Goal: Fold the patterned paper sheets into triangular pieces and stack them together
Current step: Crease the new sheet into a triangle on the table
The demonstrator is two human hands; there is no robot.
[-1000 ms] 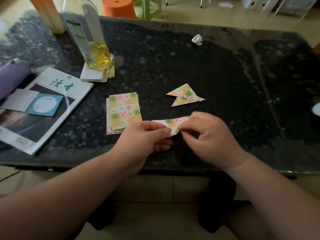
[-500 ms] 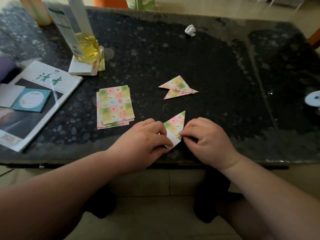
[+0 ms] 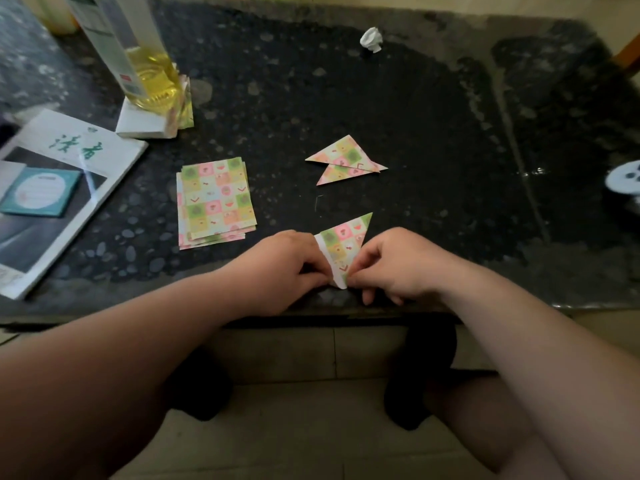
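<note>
"Where is the piece you are working on?"

"It is lying at the near edge of the bench, between my two hands. My left hand is curling its fingers onto the white left edge of the half-folded piece. My right hand is pinching the near corner between thumb and forefinger. Neither hand is spreading open; both are closing on that one piece, and its far tip is pointing away to the right."

"How is it going to handle?"

"I am judging it to be thin craft paper: nearly weightless, limp until creased, and easy to tear or crumple. The bench top is looking glossy, so I am expecting the paper to slide if I am pushing on it without pinning it. I am thinking the best hold is at the corners and along the edges, fingertips only, pressing each crease flat against the bench."

"And the rest?"

"The flat sheets are sitting in a loose stack to the left, a little farther out than my left hand. Two finished triangles are overlapping farther out again, apart from the piece in my hands. For lifting a sheet off the stack, I am guessing a fingernail under one corner is going to free it without dragging its neighbours."
</note>
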